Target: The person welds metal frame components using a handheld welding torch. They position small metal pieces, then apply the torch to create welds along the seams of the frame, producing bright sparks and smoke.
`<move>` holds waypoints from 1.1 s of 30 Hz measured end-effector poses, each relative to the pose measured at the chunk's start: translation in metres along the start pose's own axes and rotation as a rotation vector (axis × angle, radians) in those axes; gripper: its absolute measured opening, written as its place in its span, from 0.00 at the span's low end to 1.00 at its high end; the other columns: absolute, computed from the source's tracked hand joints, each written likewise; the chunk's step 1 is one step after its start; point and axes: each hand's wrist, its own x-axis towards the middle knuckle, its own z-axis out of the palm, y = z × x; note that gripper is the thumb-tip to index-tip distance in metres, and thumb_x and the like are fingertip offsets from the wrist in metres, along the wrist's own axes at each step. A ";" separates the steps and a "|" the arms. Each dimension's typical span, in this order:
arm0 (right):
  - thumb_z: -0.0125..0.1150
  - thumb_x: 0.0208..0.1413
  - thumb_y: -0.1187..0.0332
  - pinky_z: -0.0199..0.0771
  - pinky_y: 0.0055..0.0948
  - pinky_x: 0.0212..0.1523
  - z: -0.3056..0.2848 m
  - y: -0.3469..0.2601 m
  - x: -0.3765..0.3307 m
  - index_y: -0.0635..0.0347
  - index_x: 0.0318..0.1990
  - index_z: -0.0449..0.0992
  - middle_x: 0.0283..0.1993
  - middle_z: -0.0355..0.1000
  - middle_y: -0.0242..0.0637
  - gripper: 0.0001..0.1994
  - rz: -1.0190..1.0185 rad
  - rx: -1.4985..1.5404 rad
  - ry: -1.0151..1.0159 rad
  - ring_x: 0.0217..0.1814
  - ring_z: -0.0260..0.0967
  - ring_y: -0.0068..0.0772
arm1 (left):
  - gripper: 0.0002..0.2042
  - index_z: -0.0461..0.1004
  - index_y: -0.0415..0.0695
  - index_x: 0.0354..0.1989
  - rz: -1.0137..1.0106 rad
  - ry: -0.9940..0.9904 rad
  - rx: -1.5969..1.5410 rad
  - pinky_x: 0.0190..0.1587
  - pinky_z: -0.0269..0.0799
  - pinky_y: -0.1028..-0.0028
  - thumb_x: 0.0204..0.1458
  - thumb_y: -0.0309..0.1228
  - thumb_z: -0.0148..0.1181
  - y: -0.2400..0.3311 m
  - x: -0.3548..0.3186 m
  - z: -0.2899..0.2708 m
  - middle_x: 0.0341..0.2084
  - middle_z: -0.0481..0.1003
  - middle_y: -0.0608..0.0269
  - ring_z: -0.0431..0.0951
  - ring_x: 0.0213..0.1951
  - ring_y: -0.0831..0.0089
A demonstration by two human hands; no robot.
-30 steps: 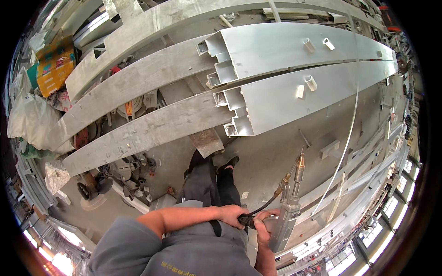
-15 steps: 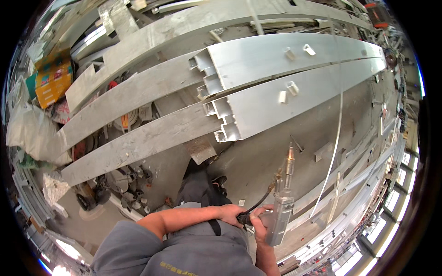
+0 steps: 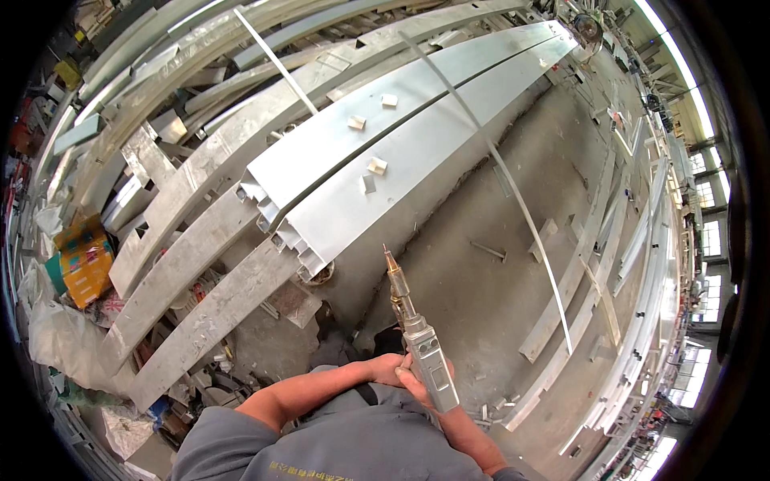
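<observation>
My right hand [image 3: 414, 386] is closed around a silver handheld laser welding gun [image 3: 434, 373], whose copper-coloured tip points away from me. Up against it, my left hand [image 3: 387, 369] is closed at the handle's lower end, where the black cable joins; the gun and my right hand partly hide its fingers. Beyond the tip lie two long silver aluminium profiles, a far one [image 3: 321, 136] and a near one [image 3: 345, 216], side by side with stepped open ends toward the left. Short white tube pieces [image 3: 377, 166] rest on top of them.
Grey metal beams [image 3: 216, 313] run under the profiles at the left. A yellow-orange box [image 3: 86, 268] and a whitish plastic bag [image 3: 68, 341] sit at far left. Long metal strips [image 3: 553, 313] lie on the floor to the right. A thin pale strip [image 3: 513, 192] crosses the near profile.
My view has turned and shifted, so the profiles appear lower left and slanted. The welding gun has come leftward in front of my body, its tip tilting left. Both hands keep their grip.
</observation>
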 end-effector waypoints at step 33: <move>0.65 0.47 0.69 0.72 0.27 0.40 -0.547 0.006 0.027 0.66 0.59 0.66 0.35 0.70 0.34 0.29 -0.315 0.237 0.843 0.33 0.71 0.26 | 0.26 0.73 0.43 0.52 -0.524 -0.072 0.711 0.47 0.76 0.59 0.50 0.48 0.65 0.047 0.239 -0.002 0.40 0.81 0.51 0.81 0.43 0.52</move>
